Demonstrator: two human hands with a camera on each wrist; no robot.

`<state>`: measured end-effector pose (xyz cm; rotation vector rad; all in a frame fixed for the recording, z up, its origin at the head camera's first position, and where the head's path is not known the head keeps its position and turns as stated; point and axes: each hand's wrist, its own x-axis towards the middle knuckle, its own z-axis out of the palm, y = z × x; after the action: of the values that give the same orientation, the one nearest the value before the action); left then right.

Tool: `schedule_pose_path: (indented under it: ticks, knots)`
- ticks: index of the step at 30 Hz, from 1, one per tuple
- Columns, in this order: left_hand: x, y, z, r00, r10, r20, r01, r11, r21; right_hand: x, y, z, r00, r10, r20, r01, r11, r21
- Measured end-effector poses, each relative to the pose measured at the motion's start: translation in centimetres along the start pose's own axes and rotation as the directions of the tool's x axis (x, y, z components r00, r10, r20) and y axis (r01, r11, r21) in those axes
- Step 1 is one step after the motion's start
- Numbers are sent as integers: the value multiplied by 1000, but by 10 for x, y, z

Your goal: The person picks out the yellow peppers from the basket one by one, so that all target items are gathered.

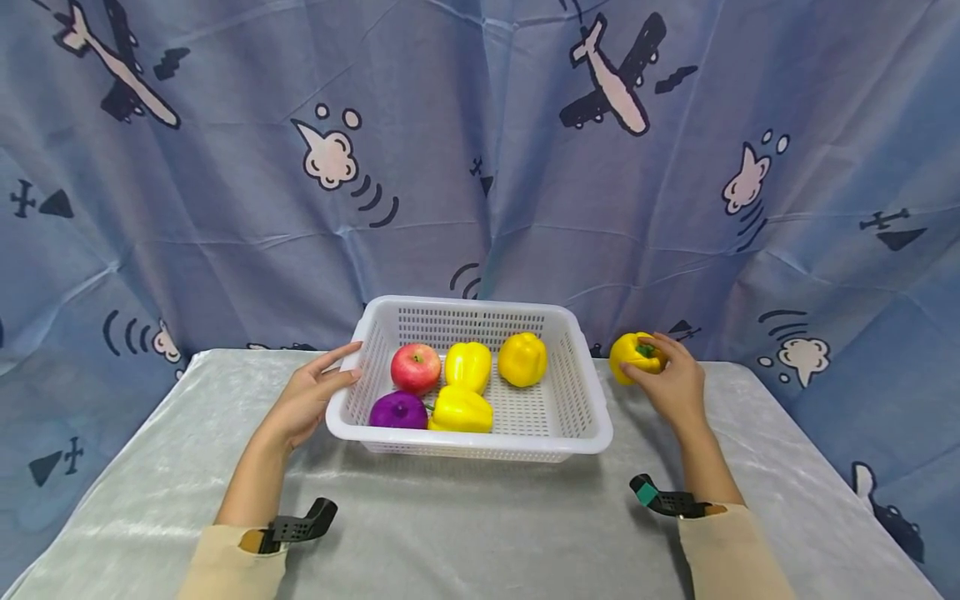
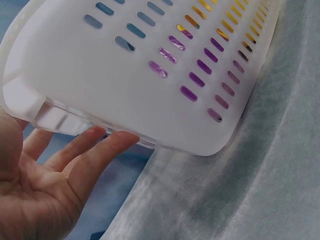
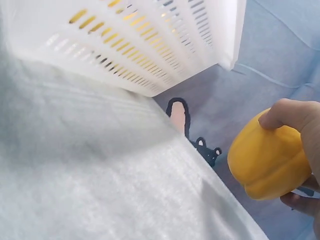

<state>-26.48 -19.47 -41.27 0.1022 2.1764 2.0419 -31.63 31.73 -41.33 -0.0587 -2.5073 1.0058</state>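
A white plastic basket (image 1: 480, 446) holds a red apple (image 1: 416, 368), a round purple vegetable (image 1: 398, 411) and several yellow bell peppers (image 1: 522, 360). My left hand (image 1: 300, 404) holds the basket's left rim; in the left wrist view its fingertips (image 2: 125, 139) lie under the rim. To the right of the basket, my right hand (image 1: 675, 379) grips another yellow bell pepper (image 1: 628, 357) with a green stem, thumb on one side and fingers on the other. The right wrist view shows that pepper (image 3: 270, 157) near the cloth's far edge, apart from the basket wall.
A pale grey cloth (image 1: 465, 533) covers the table beneath the basket. Behind it hangs a blue curtain (image 1: 480, 150) printed with airplanes and clouds. Black wrist cameras (image 1: 303, 523) are strapped over both forearms, beside beige sleeves.
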Motion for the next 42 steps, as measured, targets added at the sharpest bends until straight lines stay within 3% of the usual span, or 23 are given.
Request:
schedule_pose_path:
  ticks: [15,20,33,42]
  knots:
    - [1,-1,-1,1000,5,5,-5,1000,-23,-2,10,15,999,26,27,-25,999,-21]
    - [3,-3,0,1000,11,-3,-11,999,-52,-4,13,24,999,-3,32,5,999,-45]
    - [-3,-6,-4,999,-3,-35,2,999,-33,-12,19,53,995,-18,-101,23,999,48]
    - [0,-6,2,999,9,-36,-10,999,-39,-22,23,54,986,-13,-165,25,997,72]
